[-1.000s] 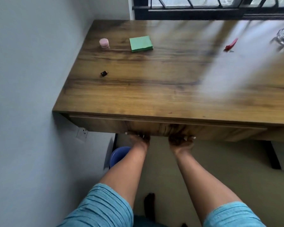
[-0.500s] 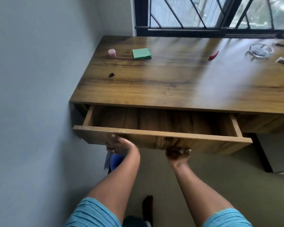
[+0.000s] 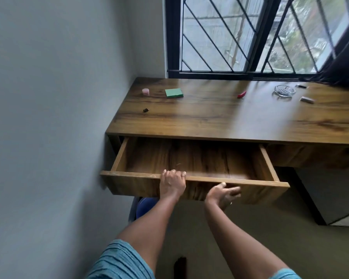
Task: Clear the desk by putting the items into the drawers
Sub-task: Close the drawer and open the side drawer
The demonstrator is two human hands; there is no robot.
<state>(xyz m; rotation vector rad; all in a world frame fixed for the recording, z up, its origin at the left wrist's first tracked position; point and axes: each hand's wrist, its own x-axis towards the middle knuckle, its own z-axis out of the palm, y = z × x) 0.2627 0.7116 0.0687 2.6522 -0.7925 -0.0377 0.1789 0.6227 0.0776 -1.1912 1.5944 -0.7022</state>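
Observation:
The wooden desk's left drawer stands pulled far out, its inside bare. My left hand grips the top edge of the drawer front, fingers curled over it. My right hand hovers in front of the drawer face, fingers spread and holding nothing. On the desk top lie a small pink jar, a green sticky-note pad, a small black clip, a red item, a glass ashtray and two small flat pieces at the far right.
A grey wall runs close along the desk's left side. A barred window sits behind the desk, with a dark curtain at the right. A blue bin stands under the drawer. A second drawer front is closed at the right.
The drawer went from closed to pulled far out. My left hand moved from under the front onto its top edge. My right hand came off the drawer's underside and opened.

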